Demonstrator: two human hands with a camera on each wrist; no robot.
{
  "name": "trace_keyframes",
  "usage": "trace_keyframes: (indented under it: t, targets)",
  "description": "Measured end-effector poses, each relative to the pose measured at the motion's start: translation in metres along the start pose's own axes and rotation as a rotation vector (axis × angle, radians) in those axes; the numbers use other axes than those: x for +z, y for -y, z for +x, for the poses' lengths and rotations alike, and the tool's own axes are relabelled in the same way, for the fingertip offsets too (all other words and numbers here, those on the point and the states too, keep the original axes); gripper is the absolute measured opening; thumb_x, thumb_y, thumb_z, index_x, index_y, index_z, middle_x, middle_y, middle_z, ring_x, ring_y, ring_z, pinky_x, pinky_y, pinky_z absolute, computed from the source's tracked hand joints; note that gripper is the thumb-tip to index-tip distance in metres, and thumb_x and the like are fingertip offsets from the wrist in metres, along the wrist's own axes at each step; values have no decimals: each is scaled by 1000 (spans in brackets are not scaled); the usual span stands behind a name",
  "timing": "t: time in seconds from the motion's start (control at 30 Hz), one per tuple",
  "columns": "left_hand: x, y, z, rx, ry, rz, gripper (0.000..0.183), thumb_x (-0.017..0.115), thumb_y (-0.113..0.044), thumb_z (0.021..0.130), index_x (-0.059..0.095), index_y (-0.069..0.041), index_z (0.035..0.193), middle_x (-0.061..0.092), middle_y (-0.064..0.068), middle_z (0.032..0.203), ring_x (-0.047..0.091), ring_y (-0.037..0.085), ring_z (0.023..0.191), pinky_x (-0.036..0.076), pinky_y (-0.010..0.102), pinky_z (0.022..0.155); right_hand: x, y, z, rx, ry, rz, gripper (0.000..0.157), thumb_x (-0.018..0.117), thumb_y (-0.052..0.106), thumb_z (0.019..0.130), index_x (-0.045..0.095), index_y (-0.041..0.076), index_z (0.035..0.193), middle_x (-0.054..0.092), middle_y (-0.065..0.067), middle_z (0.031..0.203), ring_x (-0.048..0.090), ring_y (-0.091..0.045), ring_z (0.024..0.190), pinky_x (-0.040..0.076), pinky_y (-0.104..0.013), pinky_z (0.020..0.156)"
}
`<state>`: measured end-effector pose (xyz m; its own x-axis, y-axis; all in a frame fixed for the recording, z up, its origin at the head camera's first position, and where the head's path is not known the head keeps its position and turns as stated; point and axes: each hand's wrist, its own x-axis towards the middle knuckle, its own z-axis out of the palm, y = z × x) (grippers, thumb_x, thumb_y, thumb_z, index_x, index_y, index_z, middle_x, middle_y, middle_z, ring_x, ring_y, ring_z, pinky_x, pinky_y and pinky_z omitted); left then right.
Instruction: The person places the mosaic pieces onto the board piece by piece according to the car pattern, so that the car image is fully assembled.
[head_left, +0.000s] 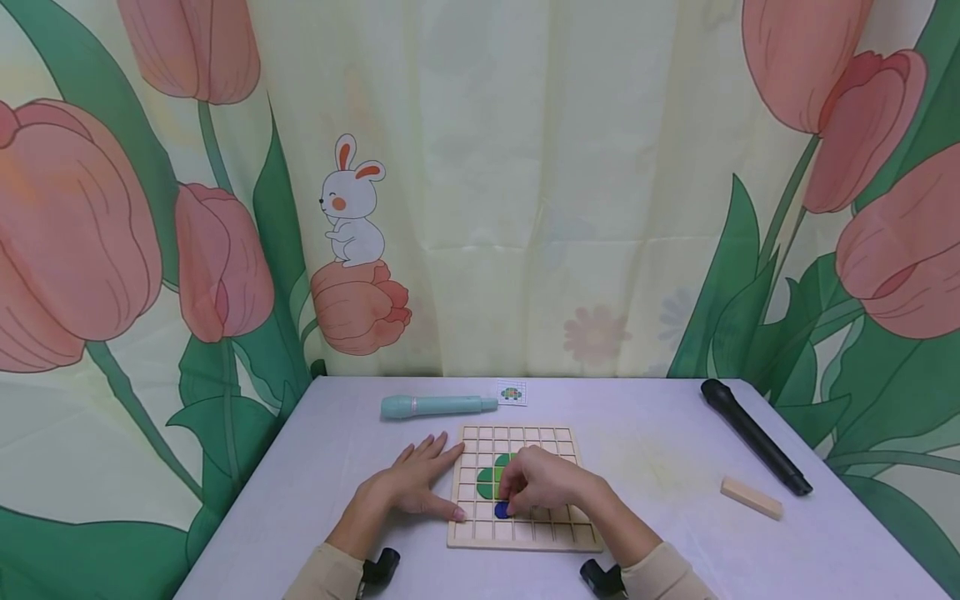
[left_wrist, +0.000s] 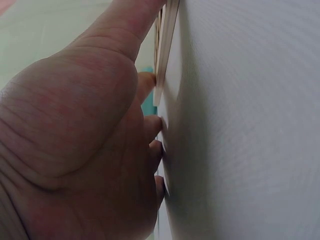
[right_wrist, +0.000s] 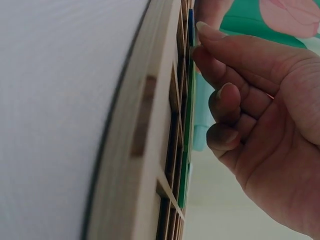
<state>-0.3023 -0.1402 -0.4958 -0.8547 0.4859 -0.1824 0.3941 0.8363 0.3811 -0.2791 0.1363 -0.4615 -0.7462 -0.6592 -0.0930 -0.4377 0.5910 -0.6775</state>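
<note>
A wooden grid board lies flat on the table. My left hand is beside it with fingers spread; its thumb and index finger touch the board's left edge, and the other fingertips rest on the table. My right hand is over the board with curled fingers, its thumb and index fingertips at the edge of a blue disc. In the right wrist view the blue disc appears edge-on at those fingertips. Green discs lie on the grid just behind the blue one, partly hidden by my right hand.
Behind the board lie a teal pen-like tube and a small card with a coloured pattern. A black microphone-like stick and a small wooden block are on the right side. A tulip-printed curtain hangs behind the table.
</note>
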Motion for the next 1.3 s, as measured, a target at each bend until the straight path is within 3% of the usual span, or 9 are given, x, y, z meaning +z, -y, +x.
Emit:
trace_keyframes:
  t: [0.27, 0.53, 0.9, 1.3]
  targets:
    - [0, -2, 0, -6, 0, -4, 117, 75, -82, 71, 29, -30, 166, 15, 11, 176, 8, 35, 164, 10, 62, 130, -14, -6, -5, -54, -50, -11, 10, 81, 9, 89, 81, 13, 99, 72, 10, 82, 58, -4, 72, 52, -21, 64]
    - [0, -2, -1, -5, -3, -1, 117, 76, -81, 71, 29, -30, 166, 15, 11, 176, 8, 35, 163, 10, 62, 130, -32, -15, -16, -36, -145, -34, 19, 78, 18, 94, 78, 13, 112, 76, 0, 104, 62, -12, 85, 54, -24, 73]
    - [-1, -4, -2, 1, -12, -2, 117, 78, -78, 72, 29, -28, 166, 16, 12, 175, 9, 35, 163, 12, 63, 129, -49, -31, -34, 0, -176, 6, 22, 77, 17, 94, 77, 10, 115, 75, -11, 109, 62, -19, 91, 54, -26, 76]
    - [-2, -4, -2, 0, -9, 1, 117, 77, -79, 72, 29, -29, 166, 16, 12, 175, 10, 35, 163, 12, 63, 129, -56, -53, -53, 87, -169, 38, 21, 79, 14, 92, 78, 10, 113, 73, -1, 99, 63, -20, 87, 54, -25, 73]
